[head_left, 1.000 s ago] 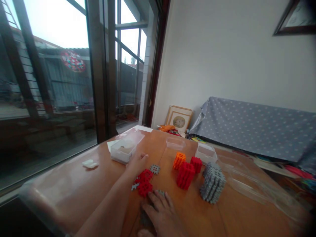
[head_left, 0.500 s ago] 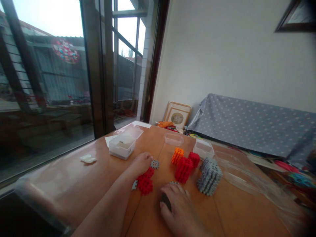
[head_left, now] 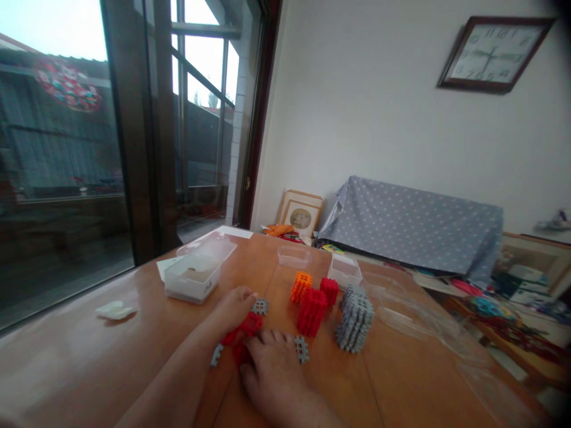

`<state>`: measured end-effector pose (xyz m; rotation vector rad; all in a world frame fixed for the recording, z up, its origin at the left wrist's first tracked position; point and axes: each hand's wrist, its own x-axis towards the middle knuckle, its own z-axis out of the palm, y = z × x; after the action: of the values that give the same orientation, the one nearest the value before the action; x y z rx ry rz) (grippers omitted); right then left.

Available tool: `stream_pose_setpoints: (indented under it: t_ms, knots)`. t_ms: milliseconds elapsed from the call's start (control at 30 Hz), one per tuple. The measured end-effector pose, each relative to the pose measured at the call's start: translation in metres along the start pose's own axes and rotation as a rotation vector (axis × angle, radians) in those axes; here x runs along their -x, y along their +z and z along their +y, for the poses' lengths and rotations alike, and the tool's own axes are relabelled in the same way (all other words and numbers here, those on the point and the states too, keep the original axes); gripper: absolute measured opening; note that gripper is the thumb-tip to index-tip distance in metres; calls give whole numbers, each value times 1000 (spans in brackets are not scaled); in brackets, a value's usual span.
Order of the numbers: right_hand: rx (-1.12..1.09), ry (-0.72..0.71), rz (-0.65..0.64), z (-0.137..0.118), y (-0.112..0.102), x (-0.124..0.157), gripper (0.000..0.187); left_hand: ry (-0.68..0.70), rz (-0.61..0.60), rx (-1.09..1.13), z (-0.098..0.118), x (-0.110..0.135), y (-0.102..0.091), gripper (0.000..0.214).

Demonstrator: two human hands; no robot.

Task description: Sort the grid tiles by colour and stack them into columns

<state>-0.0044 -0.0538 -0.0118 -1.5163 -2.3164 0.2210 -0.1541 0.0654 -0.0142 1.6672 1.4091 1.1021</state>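
Observation:
My left hand (head_left: 232, 307) rests on the wooden table (head_left: 401, 380), fingers curled beside a small grey lattice piece (head_left: 259, 306) and touching a cluster of red lattice pieces (head_left: 246, 325). My right hand (head_left: 270, 371) lies palm down over the near part of that red cluster, fingers spread, its fingertips next to another grey piece (head_left: 301, 349). A third grey piece (head_left: 216, 355) lies left of it. Further out stand an orange block (head_left: 300, 286), a red stacked block (head_left: 311, 311), a smaller red block (head_left: 329, 289) and a grey stacked block (head_left: 354, 317).
A lidded clear plastic box (head_left: 193, 274) sits at the left, with two open clear trays (head_left: 294, 255) (head_left: 344, 270) behind the blocks. A crumpled white scrap (head_left: 115, 310) lies far left. Clear plastic sheeting (head_left: 414, 312) spreads to the right. Windows, a covered sofa and a wall clock lie beyond.
The camera has swung right and up, showing the clock. My right hand slid left onto the red cluster, uncovering a grey piece. My left hand stayed by the red pieces.

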Motion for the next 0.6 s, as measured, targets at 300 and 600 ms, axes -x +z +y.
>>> stream_pose_setpoints:
  t_ms: [300, 600]
  knots:
    - [-367, 200, 74, 71, -35, 26, 18, 136, -75, -69, 7, 13, 20, 25]
    - [-401, 317, 59, 113, -36, 42, 14, 396, -392, -461, 44, 60, 55, 13]
